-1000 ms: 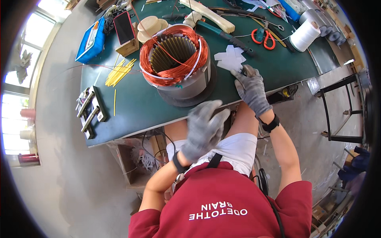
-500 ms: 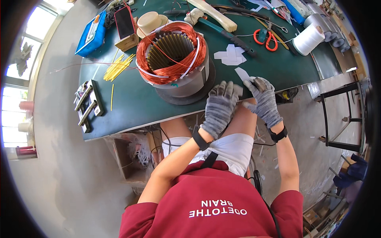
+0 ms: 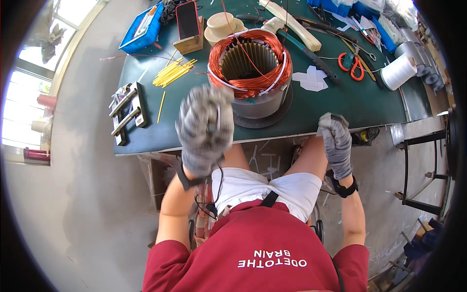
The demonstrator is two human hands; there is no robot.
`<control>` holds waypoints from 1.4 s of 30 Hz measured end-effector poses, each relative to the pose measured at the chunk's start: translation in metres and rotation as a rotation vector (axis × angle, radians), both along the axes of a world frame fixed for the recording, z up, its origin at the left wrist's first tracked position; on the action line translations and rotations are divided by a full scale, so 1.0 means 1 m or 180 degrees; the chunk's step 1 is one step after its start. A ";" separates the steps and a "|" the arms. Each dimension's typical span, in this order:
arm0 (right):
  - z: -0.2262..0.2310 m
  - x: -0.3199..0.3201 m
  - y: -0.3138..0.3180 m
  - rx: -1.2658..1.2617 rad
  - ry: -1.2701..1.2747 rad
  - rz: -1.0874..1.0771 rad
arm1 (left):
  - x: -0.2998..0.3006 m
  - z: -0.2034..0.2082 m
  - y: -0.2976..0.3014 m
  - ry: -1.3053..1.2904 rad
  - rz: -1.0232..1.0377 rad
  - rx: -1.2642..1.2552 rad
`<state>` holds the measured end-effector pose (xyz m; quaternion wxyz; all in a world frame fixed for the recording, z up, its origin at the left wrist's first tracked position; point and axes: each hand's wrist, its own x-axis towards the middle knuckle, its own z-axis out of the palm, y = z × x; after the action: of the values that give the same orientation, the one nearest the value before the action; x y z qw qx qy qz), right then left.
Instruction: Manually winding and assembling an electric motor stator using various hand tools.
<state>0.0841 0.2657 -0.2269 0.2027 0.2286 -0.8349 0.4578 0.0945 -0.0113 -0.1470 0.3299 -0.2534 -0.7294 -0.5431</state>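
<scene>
My left hand (image 3: 205, 129), in a grey knit glove, is lifted in front of the motor stator (image 3: 262, 104), left of its middle. Motion smears its fingers, so what it holds cannot be made out. My right hand (image 3: 336, 146), gloved alike, is closed by the table's front edge, with a small pale paper slip (image 3: 319, 132) showing at its fingers. The stator stands upright on a dark round base, a thick ring of copper wire (image 3: 225, 61) around its top and white ties on the wire. White paper pieces (image 3: 311, 79) lie right of it.
On the green table (image 3: 189, 112) are yellow sticks (image 3: 174, 72), a metal fixture (image 3: 130, 111), a blue tray (image 3: 141, 31), a phone (image 3: 187, 20) on a wood block, a mallet (image 3: 294, 29), orange-handled scissors (image 3: 351, 67) and a white thread spool (image 3: 399, 74). A black metal frame (image 3: 423, 165) stands right.
My left hand has moved left and up, away from my right hand. My right hand has drawn back slightly, its fingers now folded. The whole view has shifted, moving the table things rightward.
</scene>
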 end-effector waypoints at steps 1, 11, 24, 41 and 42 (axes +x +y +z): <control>0.003 0.001 -0.006 -0.0325 -0.0230 -0.0176 | -0.023 0.003 -0.002 0.0397 0.0262 -0.0353; 0.126 -0.081 -0.053 0.0407 0.0560 0.1418 | -0.057 -0.014 0.015 0.1024 0.1860 -0.1009; 0.045 -0.097 0.050 -0.2231 -0.1023 -0.0595 | 0.088 -0.093 -0.048 -0.1534 0.1893 -0.0829; 0.000 -0.116 -0.108 -0.3232 -0.1687 0.0289 | -0.100 0.001 -0.021 -0.1674 -0.0113 0.1613; -0.003 -0.120 -0.104 -0.3180 -0.1764 0.0342 | -0.105 -0.002 -0.022 -0.1656 -0.0129 0.1631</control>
<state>-0.0359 0.1614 -0.2303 0.0361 0.0186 -0.5264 0.8492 -0.0104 -0.0329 -0.1495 0.1753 -0.0304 -0.6239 -0.7610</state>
